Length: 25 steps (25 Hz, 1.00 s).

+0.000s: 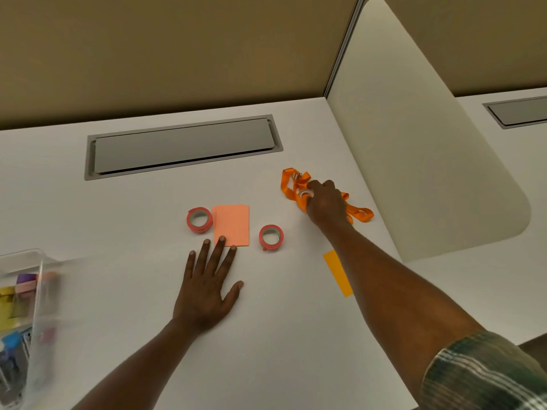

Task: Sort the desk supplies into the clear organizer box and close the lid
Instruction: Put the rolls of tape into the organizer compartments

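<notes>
Orange ribbon lanyard (289,187) gathered in our right hand (325,203) for the clear plastic organizer box (36,309); left hand (204,294) lies flat, bracing on white tabletop (296,335).

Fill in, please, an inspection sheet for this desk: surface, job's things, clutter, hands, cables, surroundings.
Surface: white desk with a closed grey hatch.
Job's things: left red tape roll, pink note pad, right red tape roll, orange lanyard and orange paper strip lie outside the clear organizer box, which holds coloured items.
Clutter: nothing seen.
Hands: left hand flat, fingertips touching the pad; right hand grips the lanyard.
Cables: nothing seen.
Surroundings: tan partition, white divider panel.
</notes>
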{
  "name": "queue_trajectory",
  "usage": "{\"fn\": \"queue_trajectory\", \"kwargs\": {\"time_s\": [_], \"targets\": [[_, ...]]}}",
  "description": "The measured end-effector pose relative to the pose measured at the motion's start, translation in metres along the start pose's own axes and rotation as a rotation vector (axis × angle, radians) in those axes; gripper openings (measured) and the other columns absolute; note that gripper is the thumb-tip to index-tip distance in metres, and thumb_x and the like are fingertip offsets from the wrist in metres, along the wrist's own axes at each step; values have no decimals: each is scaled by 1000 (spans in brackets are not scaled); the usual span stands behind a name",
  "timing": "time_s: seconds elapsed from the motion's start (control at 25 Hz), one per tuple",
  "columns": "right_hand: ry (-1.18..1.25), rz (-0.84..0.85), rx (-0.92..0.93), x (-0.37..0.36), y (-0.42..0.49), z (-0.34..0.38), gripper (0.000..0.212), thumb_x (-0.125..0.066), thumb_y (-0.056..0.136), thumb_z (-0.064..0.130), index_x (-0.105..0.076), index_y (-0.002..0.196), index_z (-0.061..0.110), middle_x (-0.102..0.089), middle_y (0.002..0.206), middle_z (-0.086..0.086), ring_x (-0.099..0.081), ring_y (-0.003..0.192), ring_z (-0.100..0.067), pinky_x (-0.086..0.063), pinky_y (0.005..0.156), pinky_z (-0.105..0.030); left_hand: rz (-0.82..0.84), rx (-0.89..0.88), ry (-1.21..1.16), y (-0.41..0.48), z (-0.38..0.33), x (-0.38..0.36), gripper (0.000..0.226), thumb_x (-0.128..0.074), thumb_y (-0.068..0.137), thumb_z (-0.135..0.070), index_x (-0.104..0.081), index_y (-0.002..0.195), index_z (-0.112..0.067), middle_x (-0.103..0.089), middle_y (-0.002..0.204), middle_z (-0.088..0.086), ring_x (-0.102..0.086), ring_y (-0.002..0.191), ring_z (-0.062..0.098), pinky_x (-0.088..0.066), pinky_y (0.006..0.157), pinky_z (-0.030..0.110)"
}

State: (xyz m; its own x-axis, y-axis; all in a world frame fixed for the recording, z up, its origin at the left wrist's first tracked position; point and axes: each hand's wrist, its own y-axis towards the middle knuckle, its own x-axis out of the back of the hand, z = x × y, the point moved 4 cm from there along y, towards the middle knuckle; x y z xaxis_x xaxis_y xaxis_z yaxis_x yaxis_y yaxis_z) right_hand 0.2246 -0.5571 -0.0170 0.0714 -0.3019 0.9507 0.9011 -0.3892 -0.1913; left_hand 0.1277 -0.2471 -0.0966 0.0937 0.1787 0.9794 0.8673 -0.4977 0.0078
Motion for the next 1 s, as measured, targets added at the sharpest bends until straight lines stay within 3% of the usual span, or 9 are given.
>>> {"fn": "queue_trajectory", "kwargs": {"time_s": [0.16,0.32,0.44,0.56,0.68,0.8,0.88,1.0], "targets": [[-86,37,95,-9,-15,15,37,-55,97,29,-54,130,12,-56,123,-15,-60,108,-34,-48,89,-40,-20,-4,9,0,0,-1,75,-31,95,-60,-11,158,-26,-3,167,1,-1,154,28,-10,122,52],[117,64,80,-21,-59,32,23,-66,91,28,-60,108,14,-63,106,-7,-63,99,-25,-46,72,-30,0,-3,9,0,0,0,75,-29,95,-61,-10,158,-26,-1,167,2,0,154,28,-11,121,53],[252,-128,42,-14,-97,44,24,-72,88,29,-62,105,15,-62,104,-5,-60,96,-19,-43,68,-25,60,3,-48,1,-4,7,73,-29,96,-61,-11,158,-25,0,167,2,1,154,28,-13,121,55],[435,-331,44,3,-130,57,21,-73,88,26,-62,101,14,-63,99,-4,-60,90,-17,-49,66,-24,94,36,-176,2,-6,26,73,-41,95,-55,-22,157,-22,-2,167,3,-5,153,31,-18,120,56],[753,-196,-26,0,-165,85,16,-75,86,24,-61,93,19,-68,88,5,-65,83,-11,-50,68,-14,18,169,-535,-3,-11,60,66,-50,97,-48,-29,154,-22,-26,162,5,-28,147,25,-31,114,40],[937,60,-94,-25,-207,127,20,-76,83,38,-63,91,25,-72,86,7,-70,84,-13,-56,72,-35,-133,326,-954,-23,-2,104,30,-46,102,-37,-59,126,-25,-64,125,-5,-60,114,13,-49,94,29],[999,152,-90,-43,-233,159,22,-73,82,48,-64,91,29,-73,88,6,-71,85,-17,-58,72,-39,-244,386,-938,-49,18,133,23,-44,103,-27,-66,101,-21,-69,99,-8,-62,94,8,-52,83,33],[955,155,20,-66,-268,199,31,-63,86,56,-62,110,35,-71,109,14,-68,104,-13,-57,83,-32,-313,432,-880,-94,58,160,22,-46,103,-26,-63,91,-19,-66,87,-8,-61,86,10,-51,75,32]]}}
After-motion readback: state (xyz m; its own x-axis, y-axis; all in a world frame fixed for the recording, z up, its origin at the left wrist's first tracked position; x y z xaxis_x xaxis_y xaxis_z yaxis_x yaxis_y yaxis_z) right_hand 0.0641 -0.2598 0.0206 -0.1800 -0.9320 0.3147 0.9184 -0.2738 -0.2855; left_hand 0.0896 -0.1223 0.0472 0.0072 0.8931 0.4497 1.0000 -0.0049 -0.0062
